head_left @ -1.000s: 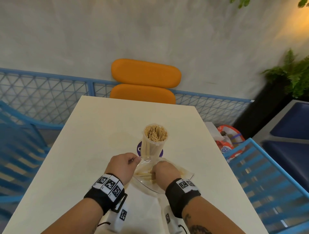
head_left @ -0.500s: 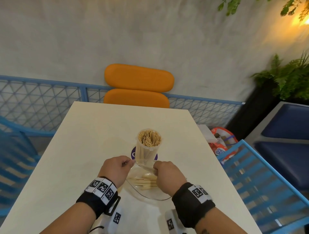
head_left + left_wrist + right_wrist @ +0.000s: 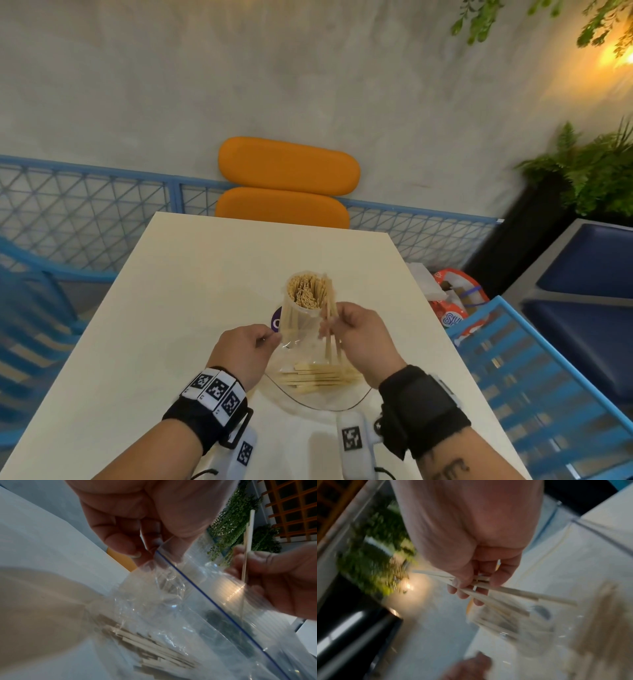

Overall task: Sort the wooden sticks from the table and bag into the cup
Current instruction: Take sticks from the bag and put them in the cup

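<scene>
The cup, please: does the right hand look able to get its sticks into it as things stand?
Probably yes: the right hand holds its sticks upright beside the cup, whose uncovered mouth is already packed, so space looks tight.

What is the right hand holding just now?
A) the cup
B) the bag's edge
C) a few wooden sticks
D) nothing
C: the right hand pinches a few sticks beside the cup, while the left hand holds the bag by its edge.
</scene>
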### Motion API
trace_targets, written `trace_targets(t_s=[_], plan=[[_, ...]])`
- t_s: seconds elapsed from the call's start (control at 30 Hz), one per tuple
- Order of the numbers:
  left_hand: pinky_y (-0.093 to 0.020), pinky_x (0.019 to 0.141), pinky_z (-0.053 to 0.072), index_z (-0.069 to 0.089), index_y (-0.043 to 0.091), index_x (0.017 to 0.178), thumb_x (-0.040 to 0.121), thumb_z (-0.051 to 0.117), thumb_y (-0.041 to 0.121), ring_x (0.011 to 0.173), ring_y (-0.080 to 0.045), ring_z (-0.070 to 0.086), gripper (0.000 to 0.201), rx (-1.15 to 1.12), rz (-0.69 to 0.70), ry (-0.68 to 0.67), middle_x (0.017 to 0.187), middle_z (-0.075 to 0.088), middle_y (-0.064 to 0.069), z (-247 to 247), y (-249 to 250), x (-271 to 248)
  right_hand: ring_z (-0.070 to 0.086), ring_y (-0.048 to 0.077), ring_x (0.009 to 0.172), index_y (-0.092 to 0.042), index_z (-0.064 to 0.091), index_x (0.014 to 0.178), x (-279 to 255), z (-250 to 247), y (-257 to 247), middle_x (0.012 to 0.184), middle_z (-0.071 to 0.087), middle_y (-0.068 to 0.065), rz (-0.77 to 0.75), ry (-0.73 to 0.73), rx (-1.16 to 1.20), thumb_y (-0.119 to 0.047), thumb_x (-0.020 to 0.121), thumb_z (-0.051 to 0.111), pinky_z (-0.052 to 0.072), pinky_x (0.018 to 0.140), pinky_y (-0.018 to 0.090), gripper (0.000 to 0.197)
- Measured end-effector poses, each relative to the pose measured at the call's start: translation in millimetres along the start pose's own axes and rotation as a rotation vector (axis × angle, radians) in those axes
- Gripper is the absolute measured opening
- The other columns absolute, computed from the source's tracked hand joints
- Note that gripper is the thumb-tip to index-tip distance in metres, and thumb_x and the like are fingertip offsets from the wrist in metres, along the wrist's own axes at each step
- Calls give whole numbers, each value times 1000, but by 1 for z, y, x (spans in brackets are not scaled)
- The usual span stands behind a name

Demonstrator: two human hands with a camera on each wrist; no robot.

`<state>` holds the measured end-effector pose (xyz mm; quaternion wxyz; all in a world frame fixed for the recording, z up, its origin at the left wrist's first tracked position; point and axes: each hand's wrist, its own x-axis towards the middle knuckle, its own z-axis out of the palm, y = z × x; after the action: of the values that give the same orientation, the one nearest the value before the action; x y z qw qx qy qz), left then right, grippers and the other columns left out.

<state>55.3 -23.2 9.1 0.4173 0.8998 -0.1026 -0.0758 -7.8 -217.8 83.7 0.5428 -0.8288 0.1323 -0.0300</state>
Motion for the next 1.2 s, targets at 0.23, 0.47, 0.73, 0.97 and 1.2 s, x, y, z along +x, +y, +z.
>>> trace_targets(t_s=[0.23,0.47,0.73,0.97,1.2], plan=[[-21,61,39,64,35,72,96,58,46,67,-3,58,27,-4,1,10,66,64,12,2,2,-3,72,19,89,-11,66,102,28,-23,-51,85,70,6,22,99,413,-3,103,45,54,87,34,23],[-19,61,38,62,35,69,96,58,46,65,-1,56,29,-25,-20,9,63,61,13,0,4,-5,71,17,85,-15,65,100,73,-10,-62,91,67,6,-20,323,525,-8,105,45,58,86,38,22],[-19,62,39,60,39,69,96,58,44,67,-2,58,28,-5,-20,15,64,63,12,0,2,-3,71,12,90,-25,65,96,90,18,-46,94,69,-2,-73,481,397,-12,104,47,56,90,32,23],[-26,65,48,69,27,79,96,56,47,69,-8,61,29,18,-37,18,69,66,6,2,0,1,67,16,91,-31,56,96,94,41,-13,95,63,-14,-45,467,196,-20,100,53,56,90,43,12],[-25,63,47,67,30,73,95,58,47,67,-9,60,29,-10,-30,21,64,64,6,4,-2,5,58,-4,93,-27,50,125,91,31,-8,111,59,-12,-117,346,86,-13,100,53,45,77,7,29]])
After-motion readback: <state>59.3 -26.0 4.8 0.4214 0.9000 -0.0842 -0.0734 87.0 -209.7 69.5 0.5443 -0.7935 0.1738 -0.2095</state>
